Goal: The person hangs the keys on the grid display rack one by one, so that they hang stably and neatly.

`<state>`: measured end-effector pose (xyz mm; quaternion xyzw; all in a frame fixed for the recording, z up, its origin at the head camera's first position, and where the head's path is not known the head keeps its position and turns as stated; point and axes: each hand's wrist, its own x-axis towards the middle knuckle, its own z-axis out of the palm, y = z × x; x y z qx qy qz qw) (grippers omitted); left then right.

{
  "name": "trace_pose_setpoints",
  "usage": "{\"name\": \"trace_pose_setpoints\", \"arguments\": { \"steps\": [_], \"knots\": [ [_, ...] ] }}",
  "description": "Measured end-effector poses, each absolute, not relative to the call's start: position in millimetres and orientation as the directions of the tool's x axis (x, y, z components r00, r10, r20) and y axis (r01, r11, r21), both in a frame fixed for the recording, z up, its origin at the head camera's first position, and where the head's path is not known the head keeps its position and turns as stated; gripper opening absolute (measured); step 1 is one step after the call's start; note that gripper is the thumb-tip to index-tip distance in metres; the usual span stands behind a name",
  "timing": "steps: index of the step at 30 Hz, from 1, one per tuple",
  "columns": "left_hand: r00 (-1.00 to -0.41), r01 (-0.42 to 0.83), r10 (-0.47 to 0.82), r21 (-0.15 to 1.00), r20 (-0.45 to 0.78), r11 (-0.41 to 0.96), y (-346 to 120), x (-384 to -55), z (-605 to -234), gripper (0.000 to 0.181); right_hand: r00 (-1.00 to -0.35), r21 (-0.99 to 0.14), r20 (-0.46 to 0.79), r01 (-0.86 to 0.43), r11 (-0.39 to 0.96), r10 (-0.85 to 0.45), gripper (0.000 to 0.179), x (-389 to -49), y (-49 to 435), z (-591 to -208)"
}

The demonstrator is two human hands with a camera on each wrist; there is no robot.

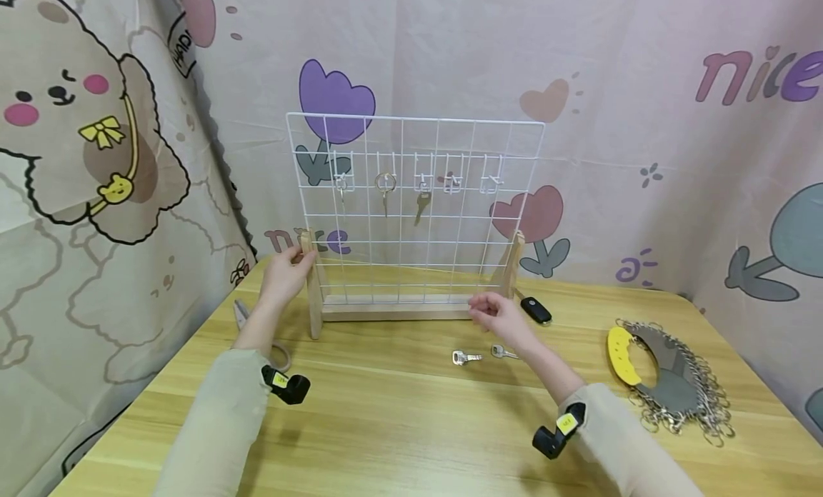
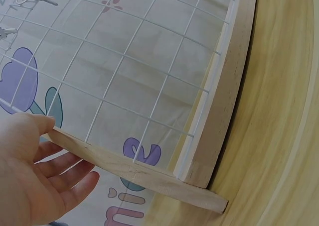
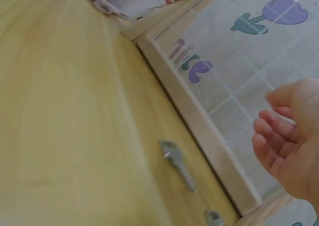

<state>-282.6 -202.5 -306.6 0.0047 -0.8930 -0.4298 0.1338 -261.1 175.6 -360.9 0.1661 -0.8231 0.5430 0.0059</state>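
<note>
I have the white wire grid [image 1: 405,216] standing upright in its wooden stand near the far edge of the worktop [image 1: 386,411], one post at each end and a base bar [image 1: 398,311] between them. My left wrist view cuts off the grid's top, and in the head view the small white hooks [image 1: 453,183] blend so closely into the wires that I struggle to trace their shapes. Three of them carry keys; the leftmost key [image 1: 342,190] is thin and hard to read, the middle one hangs from a ring [image 1: 386,183]. The left hand [image 1: 285,274] pinches the upper end of the left post [image 1: 313,290], thumb on one side, fingers partly hidden behind it. The right hand [image 1: 501,318] is before the lower right of the grid, fingers loosely bent, thumb apart from them, and I see it holding nothing; whether its fingertips touch the wire I cannot tell. Just below it lie two loose keys [image 1: 466,357]; my right wrist view is blurred and crops one at its bottom edge. A black car key [image 1: 536,310] rests beside the right post [image 1: 513,265]. The left forearm covers the middle of what looks like scissors [image 1: 241,313]. Farther right sits a grey piece with a yellow grip [image 1: 621,355], fringed by tangled metal rings.
</note>
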Motion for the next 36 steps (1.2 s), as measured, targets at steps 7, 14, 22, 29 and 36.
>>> {"name": "trace_pose_setpoints", "arguments": {
  "steps": [7, 14, 22, 29, 36],
  "knots": [
    [-0.966, 0.108, -0.113, 0.763, 0.232, 0.638, -202, -280, -305, 0.058, -0.897, -0.806, 0.165, -0.362, 0.468, -0.410, 0.018, -249, 178, -384],
    [-0.966, 0.106, -0.115, 0.763, 0.230, 0.638, -203, -281, -305, 0.058, -0.890, -0.760, 0.156, -0.385, 0.523, -0.429, 0.010, -240, 170, -401],
    [-0.964, 0.106, -0.122, 0.759, 0.238, 0.642, -202, -280, -305, 0.056, -0.905, -0.703, 0.173, -0.390, 0.595, -0.388, 0.011, -234, 162, -410],
    [-0.963, 0.107, -0.124, 0.758, 0.241, 0.644, -202, -281, -305, 0.056, -0.900, -0.624, 0.209, -0.424, 0.657, -0.382, 0.014, -235, 162, -416],
    [-0.966, 0.105, -0.117, 0.765, 0.230, 0.636, -203, -281, -305, 0.058, -0.833, -0.492, 0.315, -0.554, 0.672, -0.456, 0.015, -234, 163, -417]
  ]
}}
